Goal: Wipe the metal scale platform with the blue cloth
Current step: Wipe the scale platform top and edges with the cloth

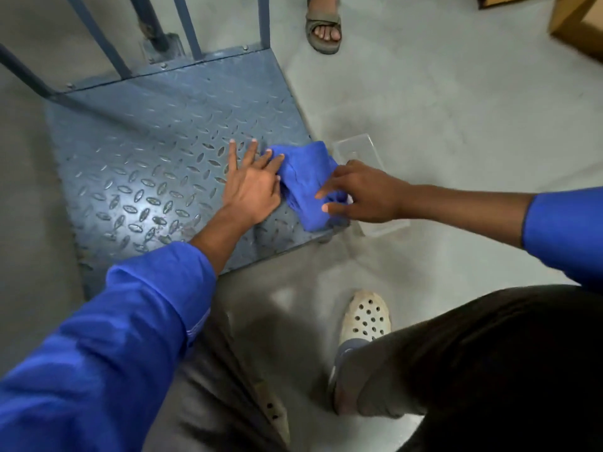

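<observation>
The metal scale platform (153,164) is a grey-blue tread plate with raised oval studs, lying low on the floor. A crumpled blue cloth (305,177) rests on its right near corner. My left hand (253,182) lies flat on the plate with fingers spread, its fingertips touching the cloth's left edge. My right hand (360,194) reaches in from the right and its fingers press onto the cloth's right side, thumb and forefinger curled at the fabric. Both arms wear blue sleeves.
Blue metal uprights (192,27) rise from the platform's far edge. A clear plastic tray (357,148) lies on the grey floor just right of the platform. My white perforated clog (367,316) stands near the front edge. Another person's sandalled foot (323,29) is beyond; cardboard boxes (574,24) at top right.
</observation>
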### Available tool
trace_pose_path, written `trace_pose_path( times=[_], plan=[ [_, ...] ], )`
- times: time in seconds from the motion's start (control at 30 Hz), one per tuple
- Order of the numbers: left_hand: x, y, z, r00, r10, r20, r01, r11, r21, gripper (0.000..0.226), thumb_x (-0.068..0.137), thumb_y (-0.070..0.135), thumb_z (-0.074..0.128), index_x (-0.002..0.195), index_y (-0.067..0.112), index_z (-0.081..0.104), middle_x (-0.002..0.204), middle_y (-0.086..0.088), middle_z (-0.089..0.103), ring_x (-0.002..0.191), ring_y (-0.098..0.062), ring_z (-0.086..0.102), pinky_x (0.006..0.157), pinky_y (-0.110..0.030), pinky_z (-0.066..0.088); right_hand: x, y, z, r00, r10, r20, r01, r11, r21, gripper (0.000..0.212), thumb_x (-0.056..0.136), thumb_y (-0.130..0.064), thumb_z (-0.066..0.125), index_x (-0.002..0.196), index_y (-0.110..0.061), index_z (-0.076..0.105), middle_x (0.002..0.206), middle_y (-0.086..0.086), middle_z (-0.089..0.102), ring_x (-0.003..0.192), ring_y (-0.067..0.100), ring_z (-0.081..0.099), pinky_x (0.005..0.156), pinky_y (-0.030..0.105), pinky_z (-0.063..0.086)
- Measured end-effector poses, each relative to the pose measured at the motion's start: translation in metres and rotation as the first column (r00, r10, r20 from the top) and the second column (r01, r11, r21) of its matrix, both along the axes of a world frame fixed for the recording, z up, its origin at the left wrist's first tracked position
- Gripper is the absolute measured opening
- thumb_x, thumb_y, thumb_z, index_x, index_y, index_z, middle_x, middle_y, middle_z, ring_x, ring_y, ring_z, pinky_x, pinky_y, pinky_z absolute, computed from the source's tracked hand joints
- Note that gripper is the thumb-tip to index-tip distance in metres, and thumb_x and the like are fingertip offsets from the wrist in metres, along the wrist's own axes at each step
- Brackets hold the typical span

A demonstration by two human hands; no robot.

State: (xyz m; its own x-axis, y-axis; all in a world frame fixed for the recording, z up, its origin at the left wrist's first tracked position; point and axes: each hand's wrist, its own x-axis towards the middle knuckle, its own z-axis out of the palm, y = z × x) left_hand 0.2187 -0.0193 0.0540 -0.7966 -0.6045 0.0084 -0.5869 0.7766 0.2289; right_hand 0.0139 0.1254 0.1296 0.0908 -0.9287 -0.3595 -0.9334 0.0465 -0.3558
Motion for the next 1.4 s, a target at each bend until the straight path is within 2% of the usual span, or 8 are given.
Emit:
trace_pose_path(
  times=[0.17,0.3,0.47,0.63,0.87,1.03,1.23,1.4],
  plan=[
    [0.014,0.028,-0.003,0.986,0.136,0.096,-0.128,0.988,-0.091,0.064,0.102,0.034,0.035,0.161,0.008,0.036,0.167,-0.022,0.034,0.16,-0.05,0.012,0.123,-0.078,0.002,0.044,-0.02,-0.029,0.97,-0.217,-0.114,0.189,0.957,-0.22,0.059,0.097,-0.043,0.044,0.147,-0.017,0.059,0.15,0.019,0.053,0.133,0.045,0.05,0.098,0.061,0.051],
    [0.021,0.033,-0.028,0.969,0.228,0.094,-0.218,0.97,-0.112,0.071,0.106,0.037,0.037,0.169,0.013,0.016,0.176,-0.019,0.007,0.161,-0.048,-0.001,0.123,-0.075,-0.004,0.07,-0.039,-0.073,0.894,-0.433,-0.117,0.381,0.871,-0.31,0.063,0.102,-0.049,0.03,0.161,-0.028,0.041,0.171,0.006,0.03,0.159,0.034,0.024,0.118,0.066,0.031],
    [0.021,0.05,-0.062,0.95,0.298,0.092,-0.297,0.955,-0.022,0.066,0.111,0.046,0.025,0.17,0.02,0.013,0.178,-0.007,0.006,0.164,-0.036,0.001,0.125,-0.073,0.0,0.072,-0.029,-0.116,0.776,-0.598,-0.198,0.51,0.781,-0.361,0.065,0.105,-0.06,0.031,0.166,-0.042,0.019,0.177,0.0,0.006,0.162,0.04,0.003,0.118,0.076,0.014],
    [0.021,0.056,-0.08,0.935,0.353,-0.027,-0.354,0.934,-0.047,0.059,0.112,0.046,0.025,0.168,0.026,0.026,0.177,-0.003,0.019,0.163,-0.033,0.014,0.125,-0.074,0.007,0.066,-0.034,-0.126,0.764,-0.632,-0.128,0.575,0.757,-0.31,0.072,0.1,-0.07,0.031,0.164,-0.038,0.03,0.176,0.014,0.013,0.155,0.054,0.02,0.122,0.064,0.027],
    [0.024,0.064,-0.076,0.902,0.427,-0.063,-0.431,0.9,-0.073,0.06,0.111,0.047,0.028,0.167,0.028,0.027,0.177,-0.004,0.019,0.163,-0.031,0.015,0.128,-0.066,0.011,0.079,0.027,-0.13,0.831,-0.473,-0.294,0.374,0.865,-0.334,0.066,0.104,-0.07,0.025,0.164,-0.044,0.025,0.177,0.008,0.011,0.162,0.044,0.003,0.125,0.069,-0.005],
    [0.024,0.068,-0.076,0.876,0.481,-0.038,-0.482,0.875,-0.046,0.064,0.109,0.051,0.026,0.169,0.028,0.021,0.178,-0.002,0.012,0.165,-0.03,0.007,0.128,-0.065,0.007,0.057,-0.004,-0.14,0.832,-0.52,-0.195,0.423,0.821,-0.382,0.066,0.103,-0.062,0.034,0.164,-0.038,0.032,0.175,0.009,0.019,0.16,0.044,0.015,0.128,0.057,0.019],
    [0.023,0.063,-0.079,0.869,0.495,-0.02,-0.495,0.868,-0.035,0.062,0.111,0.049,0.024,0.17,0.031,0.016,0.179,-0.002,0.006,0.165,-0.031,0.003,0.127,-0.068,0.004,0.069,-0.048,-0.138,0.812,-0.565,-0.146,0.47,0.782,-0.41,0.057,0.105,-0.061,0.033,0.161,-0.047,0.034,0.174,-0.003,0.024,0.161,0.034,0.02,0.129,0.052,0.019],
    [0.022,0.063,-0.079,0.867,0.498,-0.025,-0.499,0.866,-0.024,0.059,0.11,0.036,0.025,0.169,0.03,0.02,0.178,0.0,0.01,0.164,-0.032,0.006,0.128,-0.067,0.007,0.077,0.01,-0.136,0.869,-0.472,-0.15,0.371,0.822,-0.432,0.055,0.108,-0.059,0.033,0.162,-0.044,0.034,0.175,-0.001,0.023,0.162,0.033,0.017,0.128,0.051,0.022]
  ],
)
